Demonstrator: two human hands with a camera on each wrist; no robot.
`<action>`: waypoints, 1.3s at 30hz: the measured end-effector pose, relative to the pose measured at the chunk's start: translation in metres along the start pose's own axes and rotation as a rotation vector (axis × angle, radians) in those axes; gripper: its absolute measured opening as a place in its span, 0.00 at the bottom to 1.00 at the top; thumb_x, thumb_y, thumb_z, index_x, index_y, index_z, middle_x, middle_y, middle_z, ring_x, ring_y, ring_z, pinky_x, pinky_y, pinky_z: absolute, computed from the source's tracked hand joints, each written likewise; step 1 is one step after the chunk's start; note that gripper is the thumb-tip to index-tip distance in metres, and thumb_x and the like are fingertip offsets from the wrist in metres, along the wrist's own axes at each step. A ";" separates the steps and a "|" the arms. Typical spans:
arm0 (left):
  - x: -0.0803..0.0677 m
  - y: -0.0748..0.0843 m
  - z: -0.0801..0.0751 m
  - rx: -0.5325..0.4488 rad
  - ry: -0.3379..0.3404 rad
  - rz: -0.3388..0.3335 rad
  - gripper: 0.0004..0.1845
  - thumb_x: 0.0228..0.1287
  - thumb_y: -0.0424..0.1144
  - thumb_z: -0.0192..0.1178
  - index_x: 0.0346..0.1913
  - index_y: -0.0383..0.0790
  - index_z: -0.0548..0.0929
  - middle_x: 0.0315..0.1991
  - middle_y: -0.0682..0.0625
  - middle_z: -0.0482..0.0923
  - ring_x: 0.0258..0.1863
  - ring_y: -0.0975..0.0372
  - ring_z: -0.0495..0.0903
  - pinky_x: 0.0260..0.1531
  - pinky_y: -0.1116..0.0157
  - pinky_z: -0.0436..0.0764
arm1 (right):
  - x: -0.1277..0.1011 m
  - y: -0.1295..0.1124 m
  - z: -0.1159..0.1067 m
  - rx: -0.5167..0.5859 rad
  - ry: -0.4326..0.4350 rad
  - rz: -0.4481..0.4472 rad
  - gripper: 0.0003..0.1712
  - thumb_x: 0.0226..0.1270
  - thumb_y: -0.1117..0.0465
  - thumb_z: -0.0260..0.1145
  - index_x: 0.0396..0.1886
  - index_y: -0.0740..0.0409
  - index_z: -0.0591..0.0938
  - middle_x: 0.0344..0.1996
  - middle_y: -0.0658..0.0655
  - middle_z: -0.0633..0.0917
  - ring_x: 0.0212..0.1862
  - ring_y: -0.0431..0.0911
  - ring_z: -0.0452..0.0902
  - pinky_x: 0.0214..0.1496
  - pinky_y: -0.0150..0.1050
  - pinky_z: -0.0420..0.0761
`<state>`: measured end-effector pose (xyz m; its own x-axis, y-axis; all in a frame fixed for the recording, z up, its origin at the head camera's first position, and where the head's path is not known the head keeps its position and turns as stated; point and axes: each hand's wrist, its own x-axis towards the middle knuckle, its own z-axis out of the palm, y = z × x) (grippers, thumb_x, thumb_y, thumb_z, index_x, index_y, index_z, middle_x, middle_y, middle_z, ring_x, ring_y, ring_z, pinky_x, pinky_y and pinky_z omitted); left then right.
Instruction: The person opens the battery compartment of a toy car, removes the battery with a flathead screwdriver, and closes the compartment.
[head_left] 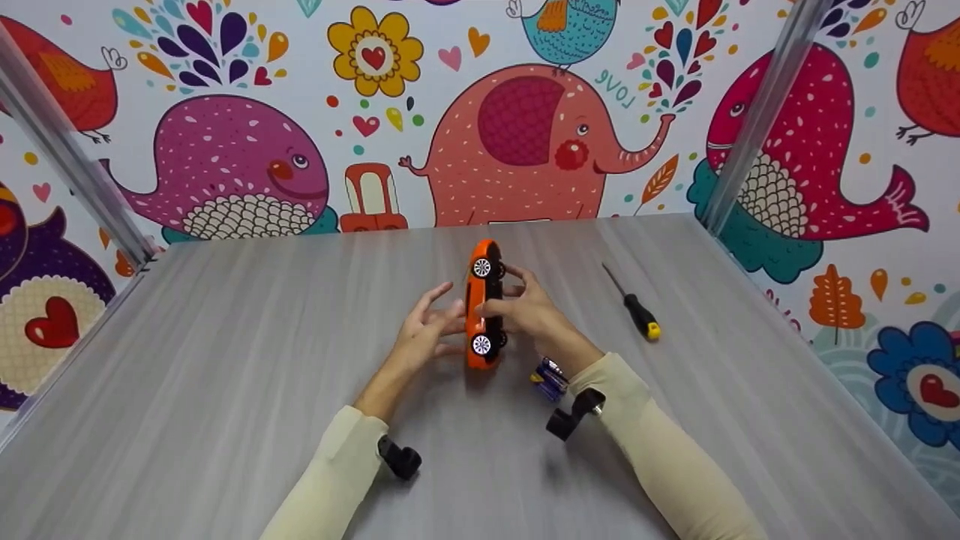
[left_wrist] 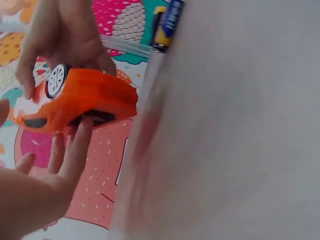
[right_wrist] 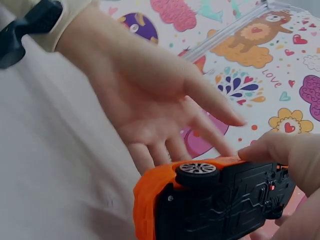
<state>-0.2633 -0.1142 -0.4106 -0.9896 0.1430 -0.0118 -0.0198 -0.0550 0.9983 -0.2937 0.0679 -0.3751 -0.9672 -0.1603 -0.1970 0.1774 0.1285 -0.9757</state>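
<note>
An orange toy car (head_left: 475,296) is held on its side above the table, its black underside turned to the right. My right hand (head_left: 541,311) grips it, thumb on the near side and fingers behind. Spread loosely, the fingers of my left hand (head_left: 421,334) touch the car's other side. In the left wrist view, a fingertip of the left hand (left_wrist: 45,192) meets a dark recess at one end of the car (left_wrist: 100,92). The right wrist view shows the car's black underside (right_wrist: 225,200) with its wheels and moulded detail.
Several blue-and-yellow batteries (head_left: 550,379) lie on the table beside the right wrist. Farther right lies a screwdriver (head_left: 637,311) with a black and yellow handle. The grey table (head_left: 225,360) ends at a patterned wall (head_left: 375,150) with metal posts.
</note>
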 end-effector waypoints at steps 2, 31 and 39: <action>0.001 0.003 -0.003 -0.068 0.022 -0.044 0.29 0.76 0.49 0.53 0.75 0.49 0.64 0.60 0.37 0.77 0.50 0.53 0.83 0.55 0.48 0.82 | -0.003 -0.003 0.001 0.025 -0.030 0.005 0.55 0.52 0.64 0.76 0.77 0.45 0.58 0.67 0.62 0.71 0.61 0.58 0.79 0.64 0.54 0.79; 0.002 0.001 -0.017 -0.229 -0.199 -0.188 0.36 0.80 0.61 0.28 0.75 0.38 0.59 0.53 0.45 0.78 0.47 0.57 0.81 0.48 0.58 0.81 | -0.005 -0.005 0.000 0.221 -0.211 -0.032 0.47 0.62 0.65 0.71 0.78 0.48 0.58 0.68 0.65 0.71 0.64 0.58 0.75 0.63 0.55 0.79; 0.003 0.002 -0.017 -0.197 -0.118 -0.202 0.23 0.80 0.45 0.47 0.70 0.37 0.68 0.44 0.50 0.82 0.40 0.60 0.84 0.40 0.61 0.84 | -0.006 -0.007 -0.002 0.191 -0.207 -0.057 0.43 0.64 0.65 0.72 0.76 0.50 0.64 0.68 0.64 0.71 0.63 0.56 0.77 0.62 0.52 0.81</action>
<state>-0.2686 -0.1305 -0.4099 -0.9397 0.2839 -0.1906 -0.2532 -0.2029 0.9459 -0.2894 0.0698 -0.3673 -0.9222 -0.3612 -0.1378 0.1742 -0.0701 -0.9822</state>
